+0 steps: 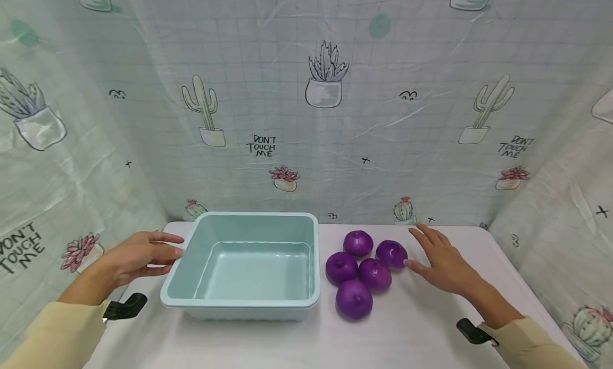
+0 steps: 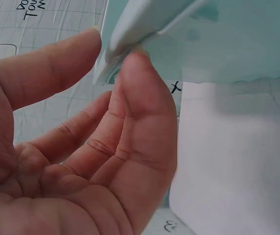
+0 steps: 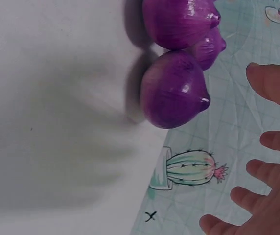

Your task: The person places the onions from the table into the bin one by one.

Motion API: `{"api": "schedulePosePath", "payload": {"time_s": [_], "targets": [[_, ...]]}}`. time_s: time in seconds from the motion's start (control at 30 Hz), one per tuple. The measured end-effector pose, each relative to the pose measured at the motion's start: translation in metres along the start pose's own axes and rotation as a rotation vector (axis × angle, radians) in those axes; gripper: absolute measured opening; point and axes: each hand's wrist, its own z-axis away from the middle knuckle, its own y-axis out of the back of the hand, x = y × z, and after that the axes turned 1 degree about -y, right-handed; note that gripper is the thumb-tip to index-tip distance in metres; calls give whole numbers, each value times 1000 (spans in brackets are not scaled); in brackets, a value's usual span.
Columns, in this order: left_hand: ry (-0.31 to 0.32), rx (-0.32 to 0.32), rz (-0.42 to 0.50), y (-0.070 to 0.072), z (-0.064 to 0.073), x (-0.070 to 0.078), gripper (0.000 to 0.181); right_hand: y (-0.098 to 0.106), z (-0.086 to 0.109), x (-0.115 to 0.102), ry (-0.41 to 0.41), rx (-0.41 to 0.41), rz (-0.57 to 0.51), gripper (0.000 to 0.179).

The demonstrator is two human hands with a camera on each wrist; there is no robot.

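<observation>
A pale blue-green plastic basin (image 1: 249, 303) stands on the white table, its inside bare. At its left edge is my left hand (image 1: 145, 255); in the left wrist view, the thumb and a bent finger of that hand (image 2: 81, 142) pinch the basin's rim (image 2: 130, 34). Several purple onions (image 1: 353, 300) lie in a cluster right of the basin. My right hand (image 1: 442, 262) hovers just right of the cluster, fingers spread and holding nothing. In the right wrist view, its fingers (image 3: 267, 171) are apart from the nearest onion (image 3: 174, 90).
The white table (image 1: 407, 331) meets a hanging sheet (image 1: 359, 129) printed with cacti at the back. More of that sheet hangs along both sides. Black straps with small devices sit on both wrists, over beige sleeves (image 1: 531, 339).
</observation>
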Motion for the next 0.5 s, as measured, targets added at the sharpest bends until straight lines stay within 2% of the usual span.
{"api": "schedulePosePath", "payload": {"time_s": [0.33, 0.5], "targets": [[9, 12, -9, -4, -3, -2, 73, -18, -6, 19, 8, -14, -109, 85], [-9, -3, -9, -5, -5, -2, 71, -28, -8, 26, 18, 2, -112, 86]]}}
